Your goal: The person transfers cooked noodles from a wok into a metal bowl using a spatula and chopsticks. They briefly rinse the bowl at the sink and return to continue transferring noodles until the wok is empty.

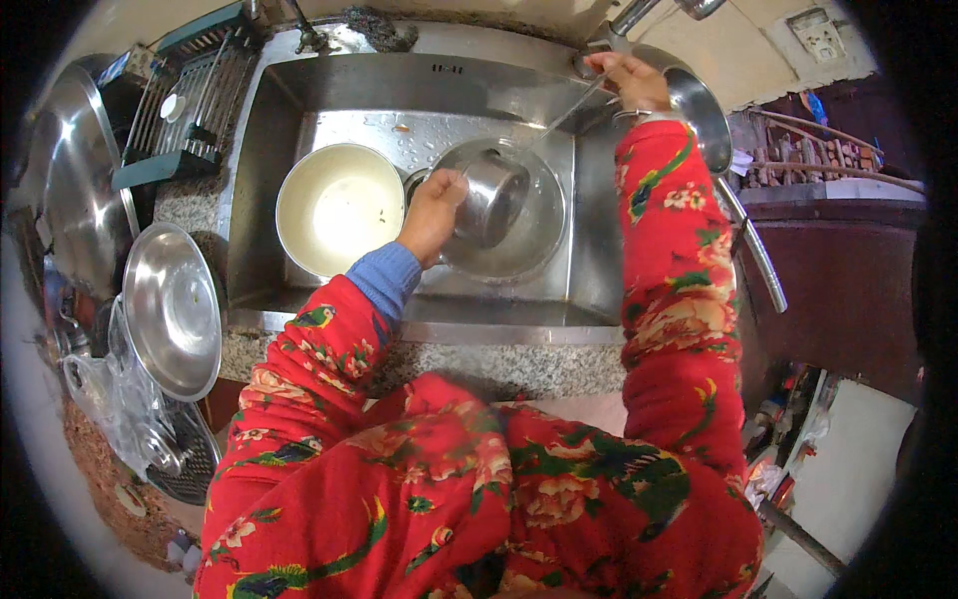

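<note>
My left hand (438, 213) is closed on a small metal pot (492, 198), tilted on its side over a wide round basin (542, 243) in the stainless-steel sink (419, 311). The basin seems to hold water. My right hand (632, 81) is raised at the sink's back right corner, beside the tap (635, 16), fingers bent together. From it a thin, pale line (565, 112) slants down to the basin's rim; I cannot tell whether it is a water stream or a slender handle. A cream-coloured bowl (340, 210) with small dark specks sits left of the basin.
A dish rack (187, 105), a large metal pan (75, 172) and a steel bowl (172, 311) stand on the left, near a plastic bag (123, 389). At right are a metal bowl (700, 116) and a metal tube (752, 247). Dark scouring wool (378, 28) lies behind the sink.
</note>
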`<state>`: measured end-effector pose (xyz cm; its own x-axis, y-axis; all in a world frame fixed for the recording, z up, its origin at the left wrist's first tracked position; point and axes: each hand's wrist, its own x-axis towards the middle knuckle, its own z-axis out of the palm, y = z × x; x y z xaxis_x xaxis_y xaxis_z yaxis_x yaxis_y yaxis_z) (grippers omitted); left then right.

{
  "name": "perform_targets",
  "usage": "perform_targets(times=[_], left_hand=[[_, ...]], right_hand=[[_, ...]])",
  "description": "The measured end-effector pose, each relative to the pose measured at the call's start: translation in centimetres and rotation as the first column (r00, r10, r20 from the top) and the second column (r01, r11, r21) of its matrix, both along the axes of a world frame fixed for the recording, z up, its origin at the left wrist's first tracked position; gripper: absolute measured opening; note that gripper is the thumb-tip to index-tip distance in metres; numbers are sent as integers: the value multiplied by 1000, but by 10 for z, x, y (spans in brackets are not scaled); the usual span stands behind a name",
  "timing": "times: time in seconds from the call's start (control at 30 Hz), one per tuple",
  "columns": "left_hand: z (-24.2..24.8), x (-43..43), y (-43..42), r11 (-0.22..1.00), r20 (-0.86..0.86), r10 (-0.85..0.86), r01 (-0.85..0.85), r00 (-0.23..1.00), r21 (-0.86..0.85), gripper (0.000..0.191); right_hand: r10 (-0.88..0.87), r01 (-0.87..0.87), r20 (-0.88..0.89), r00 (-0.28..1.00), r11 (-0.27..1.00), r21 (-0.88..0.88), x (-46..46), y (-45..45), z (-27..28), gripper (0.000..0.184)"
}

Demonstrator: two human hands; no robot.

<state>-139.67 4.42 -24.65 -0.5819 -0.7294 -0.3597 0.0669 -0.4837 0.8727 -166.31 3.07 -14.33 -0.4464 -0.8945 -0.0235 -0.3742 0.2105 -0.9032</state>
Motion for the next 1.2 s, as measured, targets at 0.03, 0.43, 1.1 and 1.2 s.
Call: perform_targets(times=[0.03,0.43,1.1,1.2], left_hand=[[0,-2,3,987,33,21,-16,999,-162,15],[-17,-27,-2,232,391,-106,405,914,-885,24],[1,5,6,564,431,-241,487,869,-667,35],[-9,-9,20,322,626,-176,646,760,-693,34]], right_hand=[[-60,55,70,996,996,73,11,9,-8,29],[-553,180,446,704,746,641,93,99,-83,68],[-206,220,-81,975,859,463,117,86,-158,63],[-300,210,232,925,915,345,122,86,-127,66]])
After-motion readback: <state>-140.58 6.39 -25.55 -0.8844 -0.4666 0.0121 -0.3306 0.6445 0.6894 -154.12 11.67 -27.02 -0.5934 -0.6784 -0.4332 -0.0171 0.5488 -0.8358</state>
